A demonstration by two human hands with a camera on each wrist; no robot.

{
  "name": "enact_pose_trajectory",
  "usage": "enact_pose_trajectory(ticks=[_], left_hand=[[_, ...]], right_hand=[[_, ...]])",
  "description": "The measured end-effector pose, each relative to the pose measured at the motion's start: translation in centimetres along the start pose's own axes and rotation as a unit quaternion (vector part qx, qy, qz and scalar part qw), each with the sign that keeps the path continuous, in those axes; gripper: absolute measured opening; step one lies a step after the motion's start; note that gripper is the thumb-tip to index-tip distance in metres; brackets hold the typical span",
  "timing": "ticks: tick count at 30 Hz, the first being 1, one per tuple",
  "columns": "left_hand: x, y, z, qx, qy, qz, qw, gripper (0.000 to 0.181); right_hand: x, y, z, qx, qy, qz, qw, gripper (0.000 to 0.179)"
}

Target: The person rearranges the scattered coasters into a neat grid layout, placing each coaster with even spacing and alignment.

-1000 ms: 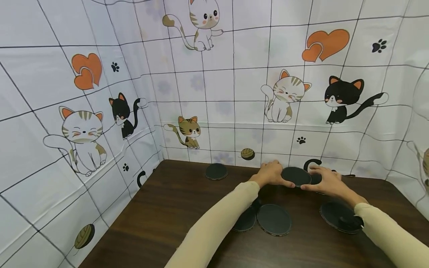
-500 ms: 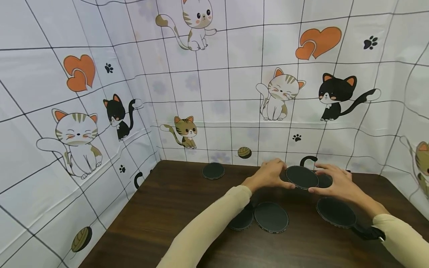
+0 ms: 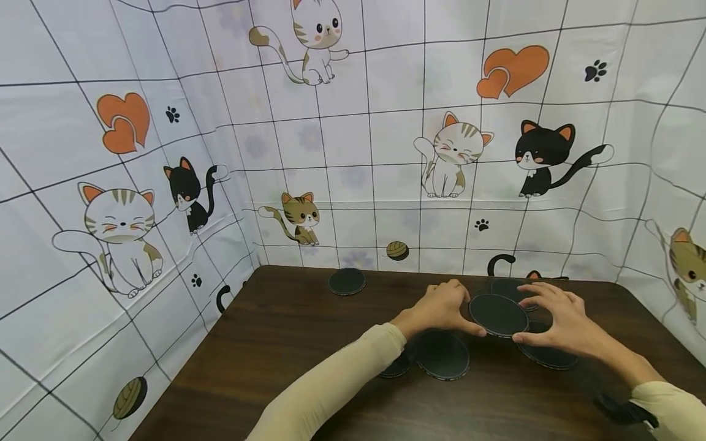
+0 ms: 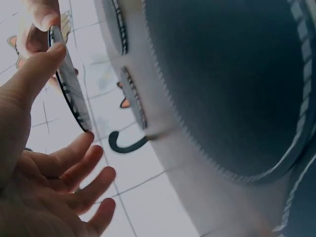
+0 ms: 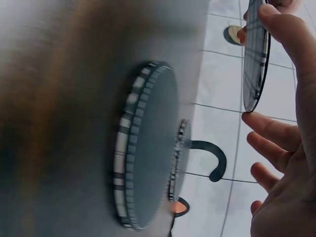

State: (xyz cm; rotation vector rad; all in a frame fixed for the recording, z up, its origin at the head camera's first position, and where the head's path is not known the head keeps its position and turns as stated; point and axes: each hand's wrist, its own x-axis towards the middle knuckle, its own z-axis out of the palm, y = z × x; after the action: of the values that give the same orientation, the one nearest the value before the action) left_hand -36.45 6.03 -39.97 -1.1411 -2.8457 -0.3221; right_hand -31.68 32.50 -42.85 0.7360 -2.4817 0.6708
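My left hand [image 3: 440, 311] and right hand [image 3: 568, 320] hold one dark round coaster [image 3: 499, 315] between them, raised above the table. Each hand pinches its rim between thumb and fingertips. In the left wrist view the held coaster [image 4: 71, 81] appears nearly edge-on, with a black-and-white patterned edge and a paler underside. Its side also shows in the right wrist view, where the right thumb and index finger meet the coaster [image 5: 256, 59]. Just below on the table lie another dark coaster [image 3: 443, 356] near the left hand and one [image 3: 546, 356] under the right hand.
Another coaster [image 3: 347, 281] lies at the back left, and one [image 3: 507, 289] sits behind the held one. A further coaster [image 3: 396, 366] is partly hidden by the left forearm. The brown table [image 3: 265, 343] meets a cat-patterned cloth [image 3: 342, 147] at its back edge.
Both hands have brought the held coaster from the back edge toward me, uncovering more of the coaster behind it. The head view has turned slightly right.
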Motion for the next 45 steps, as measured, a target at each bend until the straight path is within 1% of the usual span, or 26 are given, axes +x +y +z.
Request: enact_pose_trajectory(ticks=[6,8,17,22,28,32,37,41,45], left_hand=[[-1.0,0.8,1.3,0.038,-0.035,-0.020,0.9985,0.064],[-1.3,1.1,1.6,0.048,-0.043,-0.025,0.9976,0.062],[-2.1,1.6,2.7,0.043,-0.055,-0.033,0.9970,0.062],[-2.3,1.5,3.1,0.041,-0.058,-0.026,0.9971,0.060],[-2.1,1.6,3.0,0.049,-0.058,-0.016,0.9970,0.061],[-1.9,1.6,2.7,0.057,-0.059,-0.010,0.9966,0.059],[-1.7,1.7,2.5,0.058,-0.063,0.001,0.9964,0.054],[-1.8,1.7,2.7,0.053,-0.071,0.005,0.9961,0.049],[-2.1,1.5,3.0,0.049,-0.072,0.006,0.9962,0.046]], right_hand=[[-1.6,-0.4,1.0,-0.007,-0.041,0.001,0.9991,0.055],[-1.9,-0.5,1.3,-0.010,-0.045,0.001,0.9989,0.053],[-3.1,-0.9,1.8,-0.012,-0.054,0.005,0.9985,0.053],[-3.2,-1.2,1.6,-0.016,-0.055,0.001,0.9984,0.055],[-3.4,-1.4,1.7,-0.020,-0.055,0.008,0.9982,0.056],[-3.7,-1.4,1.6,-0.019,-0.059,0.011,0.9980,0.055],[-3.8,-1.4,1.4,-0.030,-0.056,0.010,0.9979,0.056],[-3.9,-1.4,1.4,-0.037,-0.065,0.007,0.9972,0.060],[-4.0,-1.4,1.5,-0.042,-0.074,0.004,0.9964,0.062]])
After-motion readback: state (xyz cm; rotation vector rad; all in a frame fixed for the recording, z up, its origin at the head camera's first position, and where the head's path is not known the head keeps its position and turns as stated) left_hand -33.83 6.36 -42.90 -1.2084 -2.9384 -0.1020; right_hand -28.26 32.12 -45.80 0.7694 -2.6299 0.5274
